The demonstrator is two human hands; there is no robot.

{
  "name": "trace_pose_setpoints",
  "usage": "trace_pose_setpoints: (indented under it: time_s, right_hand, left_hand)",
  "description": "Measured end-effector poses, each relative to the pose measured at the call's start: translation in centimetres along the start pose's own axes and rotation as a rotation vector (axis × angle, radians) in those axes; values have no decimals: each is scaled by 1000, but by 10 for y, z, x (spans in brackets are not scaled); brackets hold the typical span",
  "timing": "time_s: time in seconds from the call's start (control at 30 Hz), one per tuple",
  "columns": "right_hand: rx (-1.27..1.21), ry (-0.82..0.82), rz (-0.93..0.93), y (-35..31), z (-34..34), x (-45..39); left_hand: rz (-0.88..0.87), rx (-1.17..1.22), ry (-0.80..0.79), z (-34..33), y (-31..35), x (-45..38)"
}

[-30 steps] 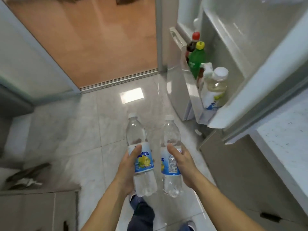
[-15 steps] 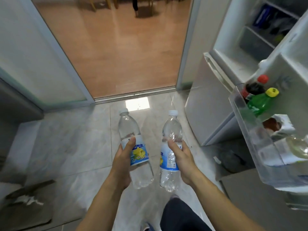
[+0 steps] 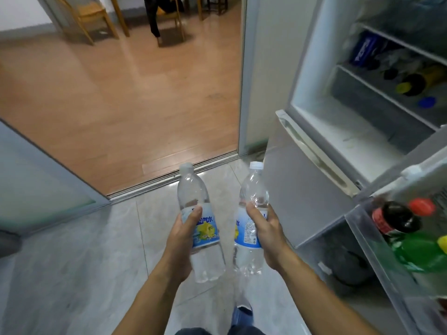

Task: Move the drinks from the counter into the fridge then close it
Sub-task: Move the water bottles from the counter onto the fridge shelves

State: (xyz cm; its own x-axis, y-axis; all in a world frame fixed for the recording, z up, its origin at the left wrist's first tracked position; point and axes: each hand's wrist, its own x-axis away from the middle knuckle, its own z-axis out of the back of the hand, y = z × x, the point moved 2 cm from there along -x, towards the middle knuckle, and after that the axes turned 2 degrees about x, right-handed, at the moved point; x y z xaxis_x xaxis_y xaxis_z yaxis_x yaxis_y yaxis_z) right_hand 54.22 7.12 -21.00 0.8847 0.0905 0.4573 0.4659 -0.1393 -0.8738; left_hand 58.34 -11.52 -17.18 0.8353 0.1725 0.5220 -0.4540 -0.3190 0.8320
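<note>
Left hand (image 3: 182,240) grips one clear plastic blue-labelled water bottle (image 3: 198,223); right hand (image 3: 267,234) grips its twin (image 3: 250,213), over grey tiled floor (image 3: 72,262), left of the open white fridge (image 3: 338,117).

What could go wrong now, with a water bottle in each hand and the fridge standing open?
Both hands are busy: the left hand grips one water bottle, the right hand the other, so nothing is free to steady a shelf or shift things. The door shelf already holds a dark bottle and a green bottle, so squeezing more in might knock one over. The open fridge door juts out nearby and could be bumped.
</note>
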Motion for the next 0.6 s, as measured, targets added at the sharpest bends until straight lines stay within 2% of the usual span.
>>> trace_pose_setpoints:
  time_s: [0.17, 0.27, 0.6]
  right_hand:
    - [-69, 122, 26, -43, 12, -63]
    - [-113, 250, 71, -69, 22, -98]
    - [-275, 695, 235, -163, 27, -147]
  left_hand:
    - [67, 13, -140, -37, 47, -80]
    - [106, -13, -242, -63, 75, -134]
    - [232, -107, -735, -165, 175, -255]
